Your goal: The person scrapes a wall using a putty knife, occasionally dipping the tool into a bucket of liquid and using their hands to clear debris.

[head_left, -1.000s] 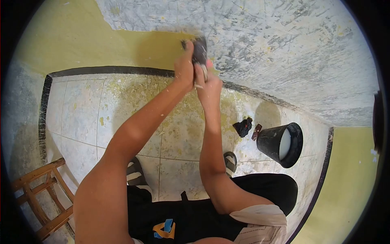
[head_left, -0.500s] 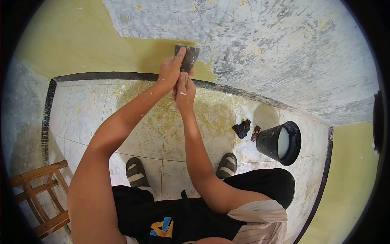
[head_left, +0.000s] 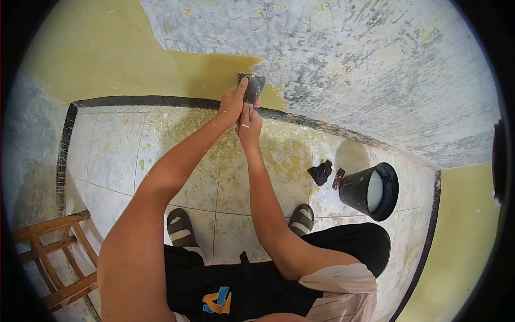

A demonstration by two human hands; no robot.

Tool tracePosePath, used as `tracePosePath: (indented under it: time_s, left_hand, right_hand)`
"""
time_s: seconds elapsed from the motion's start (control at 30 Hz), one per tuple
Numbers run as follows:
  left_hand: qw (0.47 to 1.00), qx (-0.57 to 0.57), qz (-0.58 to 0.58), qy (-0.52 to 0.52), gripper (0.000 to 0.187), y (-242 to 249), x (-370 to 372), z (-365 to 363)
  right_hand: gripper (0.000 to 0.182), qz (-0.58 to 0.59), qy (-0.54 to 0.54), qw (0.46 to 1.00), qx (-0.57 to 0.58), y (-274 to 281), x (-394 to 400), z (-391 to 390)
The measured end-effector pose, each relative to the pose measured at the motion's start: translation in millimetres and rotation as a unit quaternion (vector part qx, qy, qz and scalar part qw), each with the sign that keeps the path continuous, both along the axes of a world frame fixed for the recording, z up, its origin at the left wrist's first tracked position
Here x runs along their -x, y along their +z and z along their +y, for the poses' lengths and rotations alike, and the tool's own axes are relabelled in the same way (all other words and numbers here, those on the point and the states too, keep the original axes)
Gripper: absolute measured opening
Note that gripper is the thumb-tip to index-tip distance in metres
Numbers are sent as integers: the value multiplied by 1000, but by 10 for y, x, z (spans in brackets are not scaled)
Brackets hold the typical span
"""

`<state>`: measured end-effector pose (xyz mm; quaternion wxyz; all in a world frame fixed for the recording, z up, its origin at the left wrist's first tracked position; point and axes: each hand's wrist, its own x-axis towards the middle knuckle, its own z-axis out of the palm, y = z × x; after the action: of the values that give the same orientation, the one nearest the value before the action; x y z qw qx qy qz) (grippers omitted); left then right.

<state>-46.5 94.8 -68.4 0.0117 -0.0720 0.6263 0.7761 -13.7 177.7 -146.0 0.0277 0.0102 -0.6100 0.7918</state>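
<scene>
Fingers of both my hands are curled tight around the scraper (head_left: 251, 87), left hand (head_left: 232, 102) up on the blade's back and right hand (head_left: 249, 124) gripping the handle below, with the blade pressed flat to the wall (head_left: 375, 64) where yellow paint (head_left: 134, 64) meets bare grey plaster. By my judgement the wall's right part is stripped, while the yellow area to the left and low by the black skirting (head_left: 161, 101) is left. My hands hide the handle, and the small dark object (head_left: 338, 178) beside the black bucket (head_left: 370, 190) is unclear.

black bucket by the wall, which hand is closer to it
Right. The right hand is on the scraper's handle, bucket side; the left hand is just beyond, pressing the blade.
</scene>
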Motion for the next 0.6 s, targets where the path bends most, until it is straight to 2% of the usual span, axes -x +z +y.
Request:
tracePosePath:
  time_s: [0.13,0.2,0.23,0.3,0.33,0.4,0.5,0.6]
  left_hand:
    - [998,-7,38,48,56,180,55,12]
    - [990,99,71,74,55,431,145,-73]
    - [990,98,67,73,55,523,161,-89]
    - [994,27,72,77,54,686,176,-85]
    - [994,25,79,77,54,741,148,-69]
    - [996,-27,60,65,56,836,65,-61]
    - [998,30,36,41,57,599,45,-138]
    - [999,15,10,28,57,466,-66,-144]
  right_hand:
    - [37,20,-21,999,-27,200,128,-11]
    - [34,77,3,997,-7,576,233,-9]
    - [34,73,2,997,-8,645,270,-27]
    - [32,103,-13,994,-45,773,307,-61]
    - [32,110,-14,993,-46,818,276,-104]
    - [32,59,-34,996,58,880,142,-260]
    - [37,36,-11,995,88,668,35,-307]
    - [38,-7,15,996,92,522,-83,-238]
